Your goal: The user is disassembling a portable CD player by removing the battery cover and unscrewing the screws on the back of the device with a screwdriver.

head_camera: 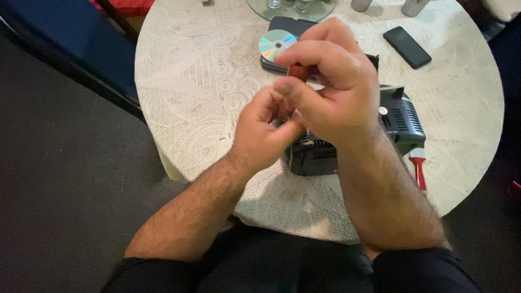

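2 hands (304,103) together over a black device (401,122) on a lace-covered round table (190,81), right fingers around a small red object (297,71).

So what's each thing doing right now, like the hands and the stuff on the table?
Left hand: curled, fingers pinched together in front of the black device.
Right hand: closed on a small red thing.
Black device: lying on the table, partly hidden by the hands.
Disc: flat on a dark case, shiny side up.
Phone: flat, screen dark.
Red tool: lying untouched by the device.
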